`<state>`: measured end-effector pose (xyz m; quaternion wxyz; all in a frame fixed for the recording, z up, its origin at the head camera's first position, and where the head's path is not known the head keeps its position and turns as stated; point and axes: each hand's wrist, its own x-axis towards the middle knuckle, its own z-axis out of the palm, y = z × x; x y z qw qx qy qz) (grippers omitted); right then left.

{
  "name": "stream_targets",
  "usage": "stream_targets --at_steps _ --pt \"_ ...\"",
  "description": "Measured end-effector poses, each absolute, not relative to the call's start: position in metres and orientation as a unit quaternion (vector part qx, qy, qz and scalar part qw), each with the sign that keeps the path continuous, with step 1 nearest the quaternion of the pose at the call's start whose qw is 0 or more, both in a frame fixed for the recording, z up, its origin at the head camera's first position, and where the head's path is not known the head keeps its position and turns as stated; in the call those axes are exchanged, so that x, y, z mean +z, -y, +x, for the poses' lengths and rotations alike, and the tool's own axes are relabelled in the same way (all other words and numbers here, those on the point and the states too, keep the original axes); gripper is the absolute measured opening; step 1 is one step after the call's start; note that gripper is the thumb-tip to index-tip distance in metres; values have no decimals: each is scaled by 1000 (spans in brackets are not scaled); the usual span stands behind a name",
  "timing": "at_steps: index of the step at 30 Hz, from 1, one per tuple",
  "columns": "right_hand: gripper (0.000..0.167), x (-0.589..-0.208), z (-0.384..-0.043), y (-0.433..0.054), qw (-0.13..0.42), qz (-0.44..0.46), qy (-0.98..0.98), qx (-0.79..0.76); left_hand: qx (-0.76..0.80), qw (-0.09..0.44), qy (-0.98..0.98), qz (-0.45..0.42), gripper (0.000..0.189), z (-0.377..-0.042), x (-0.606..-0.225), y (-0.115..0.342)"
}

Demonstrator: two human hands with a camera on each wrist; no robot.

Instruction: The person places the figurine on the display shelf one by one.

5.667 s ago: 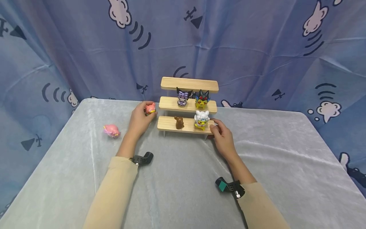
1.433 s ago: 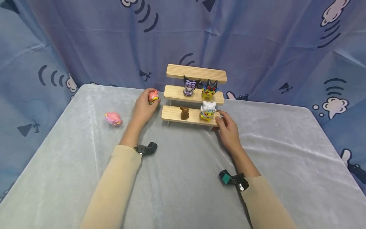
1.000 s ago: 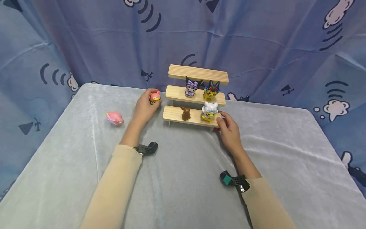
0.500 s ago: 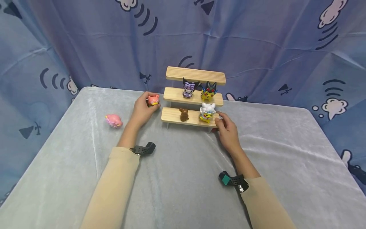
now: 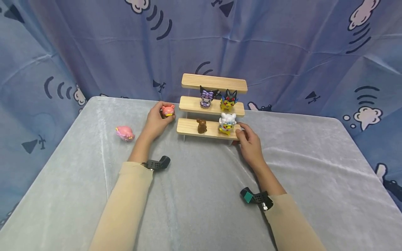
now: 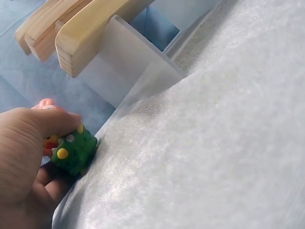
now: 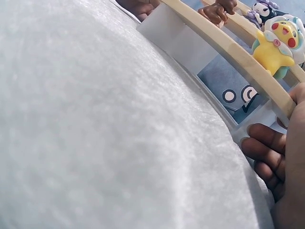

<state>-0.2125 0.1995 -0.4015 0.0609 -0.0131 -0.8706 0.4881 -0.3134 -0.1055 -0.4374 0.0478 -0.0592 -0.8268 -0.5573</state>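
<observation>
In my left hand (image 5: 157, 120) I grip a small figurine (image 5: 168, 111) with a pink head and yellow muzzle, left of the wooden three-tier display stand (image 5: 194, 129). The left wrist view shows its green body (image 6: 74, 151) with yellow knobs, thumb across it, low by the tablecloth. My right hand (image 5: 251, 144) pinches the right end of the lowest shelf, thumb on top and the other fingers (image 7: 267, 148) below. Next to that thumb stands a yellow figurine in a white hood (image 5: 227, 123); a brown rabbit figurine (image 5: 201, 126) shares the shelf.
On the middle shelf stand a purple figurine (image 5: 206, 98) and a black-eared yellow one (image 5: 228, 101). The top shelf (image 5: 213, 83) is bare wood. A pink figurine (image 5: 125, 133) lies on the grey cloth (image 5: 201, 195) at left. A patterned blue curtain (image 5: 267, 48) hangs behind.
The held figurine's head has tipped forward slightly in my left hand, which stays beside the stand. My right hand keeps its hold on the shelf end. The head view has shifted a little.
</observation>
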Motion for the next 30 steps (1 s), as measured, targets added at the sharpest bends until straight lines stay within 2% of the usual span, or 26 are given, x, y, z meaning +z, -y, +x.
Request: stream_targets --at_steps 11,19,30 --pt "37 -403 -213 -201 59 -13 868 492 -546 52 834 -60 43 -315 -442 105" --pt "39 -438 -230 -215 73 -10 866 495 -540 63 837 -62 45 -314 -441 105" --pt "39 -442 -229 -217 84 -2 866 494 -536 65 839 -68 49 -313 -440 105"
